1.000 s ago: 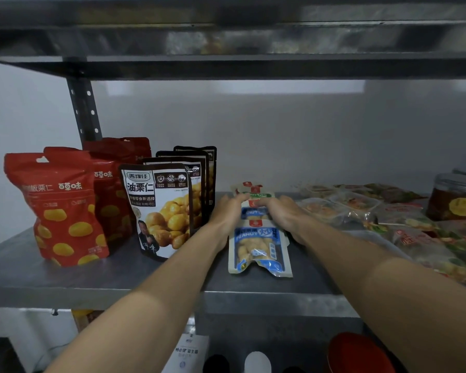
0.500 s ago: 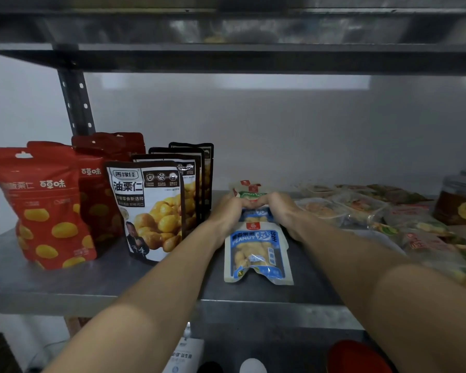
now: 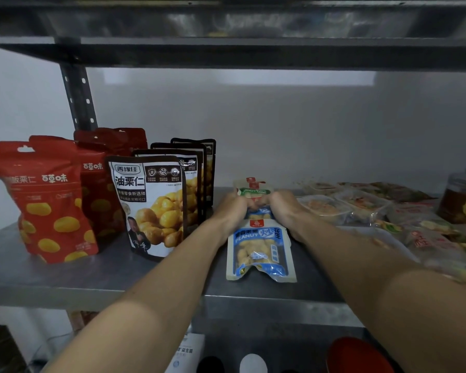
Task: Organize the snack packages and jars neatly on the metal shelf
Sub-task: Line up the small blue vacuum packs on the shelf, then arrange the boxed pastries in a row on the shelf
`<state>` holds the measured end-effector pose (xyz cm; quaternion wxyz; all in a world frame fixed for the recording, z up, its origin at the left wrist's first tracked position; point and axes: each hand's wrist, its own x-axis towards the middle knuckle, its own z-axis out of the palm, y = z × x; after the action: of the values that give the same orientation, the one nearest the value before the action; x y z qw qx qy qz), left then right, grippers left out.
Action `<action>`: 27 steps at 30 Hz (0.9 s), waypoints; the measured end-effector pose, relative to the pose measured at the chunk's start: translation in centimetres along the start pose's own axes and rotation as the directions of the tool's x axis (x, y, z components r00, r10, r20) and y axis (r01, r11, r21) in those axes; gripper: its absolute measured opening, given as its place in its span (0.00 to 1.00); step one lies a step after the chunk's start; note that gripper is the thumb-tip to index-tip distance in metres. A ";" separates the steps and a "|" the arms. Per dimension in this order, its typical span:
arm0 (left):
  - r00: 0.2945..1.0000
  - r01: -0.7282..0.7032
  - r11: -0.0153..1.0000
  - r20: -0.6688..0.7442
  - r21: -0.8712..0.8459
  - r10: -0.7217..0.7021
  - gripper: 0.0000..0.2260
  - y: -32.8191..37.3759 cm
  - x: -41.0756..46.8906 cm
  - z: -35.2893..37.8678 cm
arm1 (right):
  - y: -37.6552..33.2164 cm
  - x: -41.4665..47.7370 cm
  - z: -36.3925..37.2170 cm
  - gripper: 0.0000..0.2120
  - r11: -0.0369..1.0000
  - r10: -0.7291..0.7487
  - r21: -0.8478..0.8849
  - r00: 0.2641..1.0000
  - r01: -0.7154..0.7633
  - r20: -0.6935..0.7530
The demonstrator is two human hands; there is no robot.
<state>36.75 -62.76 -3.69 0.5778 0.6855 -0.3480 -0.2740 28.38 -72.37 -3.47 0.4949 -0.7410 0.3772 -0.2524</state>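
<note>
The metal shelf [image 3: 65, 275] keeps its big stock as it was a second ago: the red pouches [image 3: 46, 200] and chestnut pouches [image 3: 151, 205] stand in files well left of the fingers, while the clear trays [image 3: 326, 208] and the jar [image 3: 463, 200] sit right of them, unsorted. The change is small and central: the left hand [image 3: 230, 211] and right hand [image 3: 285, 211] have drawn closer together on the line of peanut packets. That reads as squaring up a third row, with the right-side heap yet to do. The front blue packet [image 3: 258, 251] lies flat just nearer than the fingers, the green packet [image 3: 253, 191] just beyond them. Both hands lie knuckles-up, wrists low over the shelf, fingers curled inward and pinching the middle packet [image 3: 260, 211] between them
</note>
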 end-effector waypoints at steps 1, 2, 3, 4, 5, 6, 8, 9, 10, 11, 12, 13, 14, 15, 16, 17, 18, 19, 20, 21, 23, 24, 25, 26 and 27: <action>1.000 -0.002 1.000 0.006 0.012 0.002 0.09 0.0 0.0 0.0 | 0.0 -0.1 0.0 0.25 1.000 -0.001 -0.006 1.000 0.001 0.000; 1.000 0.000 1.000 0.008 0.024 0.000 0.09 0.0 -0.1 0.0 | 0.0 -0.2 0.0 0.24 1.000 -0.001 -0.006 1.000 0.001 0.005; 1.000 0.000 1.000 0.007 0.031 0.000 0.09 0.0 -0.1 0.1 | -0.1 -0.3 0.0 0.25 1.000 -0.004 -0.005 1.000 0.004 0.012; 1.000 0.003 0.999 0.004 0.034 -0.004 0.10 0.0 0.0 0.1 | -0.1 -0.5 0.0 0.26 1.000 -0.005 -0.006 1.000 0.005 0.013; 1.000 0.006 0.999 0.004 0.035 -0.006 0.10 0.0 -0.1 0.1 | -0.1 -0.5 0.0 0.29 1.000 0.001 -0.018 1.000 -0.001 0.010; 1.000 0.009 0.999 0.005 0.036 -0.009 0.09 0.0 -0.1 0.1 | -0.1 -0.5 0.0 0.29 1.000 0.003 -0.025 1.000 -0.003 0.008; 1.000 0.015 1.000 -0.001 0.028 -0.015 0.10 0.1 -0.2 0.1 | -0.3 -0.8 0.1 0.23 0.999 -0.008 -0.043 1.000 0.009 0.006; 1.000 0.013 1.000 -0.008 0.016 -0.013 0.10 0.2 -0.4 0.0 | -0.3 -0.8 0.1 0.23 0.999 -0.023 -0.048 1.000 0.023 -0.008; 1.000 0.006 1.000 -0.017 0.006 -0.006 0.11 0.4 -0.6 0.0 | -0.4 -0.9 0.0 0.26 0.998 -0.027 -0.055 0.999 0.025 -0.034; 1.000 -0.003 1.000 -0.025 -0.002 0.003 0.11 0.7 -0.8 -0.1 | -0.5 -1.0 -0.1 0.30 0.998 -0.025 -0.061 0.998 0.021 -0.057; 1.000 -0.014 1.000 -0.025 -0.005 0.014 0.10 1.0 -1.2 -0.3 | -0.6 -1.1 -0.2 0.31 0.997 -0.027 -0.076 0.997 0.021 -0.075; 1.000 -0.023 1.000 -0.017 -0.009 0.023 0.10 1.3 -1.6 -0.3 | -0.9 -1.3 -0.3 0.30 0.995 -0.034 -0.098 0.996 0.025 -0.088; 0.999 -0.035 0.999 -0.006 0.002 0.035 0.09 1.7 -2.0 -0.4 | -1.2 -1.6 -0.5 0.28 0.992 -0.046 -0.119 0.994 0.034 -0.101; 0.998 -0.055 0.998 -0.004 0.027 0.055 0.10 2.1 -2.5 -0.3 | -1.4 -1.9 -0.7 0.25 0.988 -0.069 -0.142 0.991 0.052 -0.113; 0.996 -0.083 0.993 -0.006 0.079 0.084 0.12 2.4 -2.7 -0.3 | -1.6 -2.1 -0.9 0.23 0.981 -0.100 -0.176 0.987 0.076 -0.129; 0.993 -0.117 0.983 -0.013 0.140 0.120 0.16 2.7 -3.0 -0.3 | -1.8 -2.4 -1.2 0.23 0.969 -0.143 -0.223 0.979 0.108 -0.148; 0.987 -0.153 0.964 -0.012 0.218 0.159 0.18 2.9 -3.1 -0.3 | -2.1 -2.8 -1.5 0.24 0.949 -0.199 -0.278 0.967 0.149 -0.161; 0.981 -0.186 0.934 -0.003 0.306 0.196 0.19 3.4 -3.6 -0.3 | -2.4 -3.3 -1.8 0.25 0.916 -0.268 -0.348 0.949 0.198 -0.166; 0.972 -0.220 0.887 0.015 0.407 0.234 0.18 3.8 -3.9 -0.4 | -2.7 -3.9 -2.3 0.25 0.867 -0.332 -0.437 0.931 0.238 -0.150; 0.962 -0.250 0.818 0.037 0.519 0.270 0.18 4.2 -4.2 -0.5 | -3.1 -4.6 -2.9 0.25 0.793 -0.389 -0.547 0.914 0.270 -0.112; 0.939 -0.286 0.632 0.080 0.720 0.333 0.19 4.5 -4.7 -0.7 | -3.8 -6.7 -4.1 0.25 0.577 -0.430 -0.770 0.903 0.273 -0.002; 0.930 -0.294 0.544 0.103 0.786 0.353 0.20 4.6 -5.2 -0.8 | -4.0 -7.8 -4.6 0.25 0.470 -0.424 -0.845 0.905 0.256 0.039; 0.923 -0.300 0.477 0.126 0.826 0.363 0.21 4.6 -5.6 -0.7 | -4.1 -8.8 -5.1 0.25 0.396 -0.414 -0.886 0.908 0.242 0.063; 0.919 -0.309 0.430 0.149 0.848 0.366 0.22 4.6 -6.0 -0.7 | -4.1 -9.6 -5.5 0.26 0.365 -0.396 -0.902 0.915 0.229 0.072; 0.913 -0.318 0.393 0.167 0.863 0.372 0.23 4.6 -6.5 -0.6 | -4.0 -10.4 -5.9 0.27 0.354 -0.380 -0.909 0.922 0.220 0.075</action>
<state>32.52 -57.65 0.74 0.1976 0.8022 -0.5567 0.0866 19.09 -66.21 2.49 -0.0675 -0.9237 0.3461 -0.1498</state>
